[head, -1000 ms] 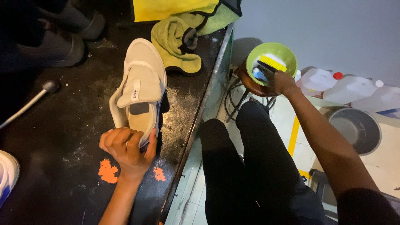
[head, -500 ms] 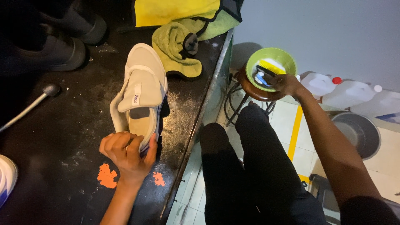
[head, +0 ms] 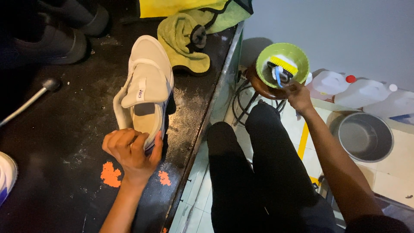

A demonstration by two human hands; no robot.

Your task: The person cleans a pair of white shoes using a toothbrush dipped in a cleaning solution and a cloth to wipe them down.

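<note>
The left hand is curling its fingers around the heel of a beige shoe, which is lying on the dark worktop and stretching away beyond the fingers. The right hand is pinching the blue handle of a brush, whose yellow bristles are sitting just past the fingertips inside a green bowl. Off to the right of that hand, an empty metal basin and white jugs are sitting on the floor.

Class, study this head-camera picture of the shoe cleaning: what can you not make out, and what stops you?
- Heel of the beige shoe: covered by the left hand.
- Brush handle: hidden in the right hand.
- Liquid in the green bowl: too small to tell.
- White shoe: cut off by the left edge.
</note>
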